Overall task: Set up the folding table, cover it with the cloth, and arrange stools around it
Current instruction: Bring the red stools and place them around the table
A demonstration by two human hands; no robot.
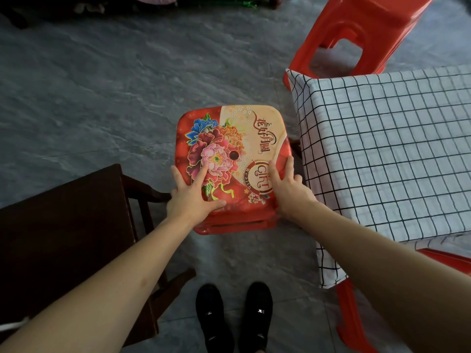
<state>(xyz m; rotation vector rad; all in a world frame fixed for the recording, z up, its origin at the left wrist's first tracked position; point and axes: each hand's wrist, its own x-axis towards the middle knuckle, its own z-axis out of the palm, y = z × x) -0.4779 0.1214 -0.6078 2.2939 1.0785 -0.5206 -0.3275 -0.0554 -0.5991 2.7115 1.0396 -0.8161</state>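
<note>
A red plastic stool (237,138) with a flower-printed seat stands on the floor just left of the table. My left hand (190,194) lies on the near left part of the seat, index finger straight and thumb along the front edge. My right hand (286,186) grips the seat's near right corner, fingers on top and over the side. The table at the right is covered by a white cloth with a black grid (387,154). Another red stool (356,34) stands beyond the table's far corner. A third red stool (354,314) shows under the cloth's near corner.
A dark wooden piece of furniture (63,238) stands at the lower left, close to the flowered stool. My black shoes (234,319) are on the grey tiled floor (114,85), which stretches open to the upper left.
</note>
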